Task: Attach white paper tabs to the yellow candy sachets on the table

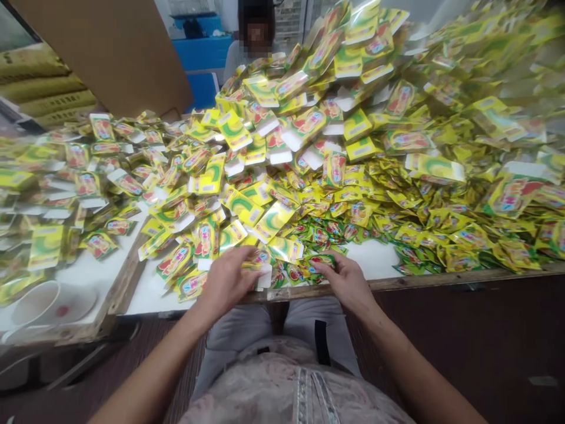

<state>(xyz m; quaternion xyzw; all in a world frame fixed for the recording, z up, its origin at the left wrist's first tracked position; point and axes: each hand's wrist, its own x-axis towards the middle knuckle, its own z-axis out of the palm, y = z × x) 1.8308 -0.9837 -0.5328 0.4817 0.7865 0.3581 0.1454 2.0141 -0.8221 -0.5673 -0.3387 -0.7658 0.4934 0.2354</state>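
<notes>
My left hand (230, 274) is closed around a small yellow-green carton (263, 277) whose white flap end faces right, low over the table's front edge. To its right, my right hand (348, 281) pinches a small green and yellow sachet (321, 259) between thumb and fingers. Loose green sachets (295, 272) lie between the two hands. Just beyond them rises a heap of printed cartons (276, 221), many with white flaps standing out. Yellow sachets (424, 229) are piled thickly to the right.
A wooden rim (410, 284) edges the white tabletop (373, 256). At the left, a white cup (37, 301) lies on its side near more cartons. Across the heap sits another person (229, 62). A large brown board (115, 53) leans beside stacked yellow sacks (44, 82).
</notes>
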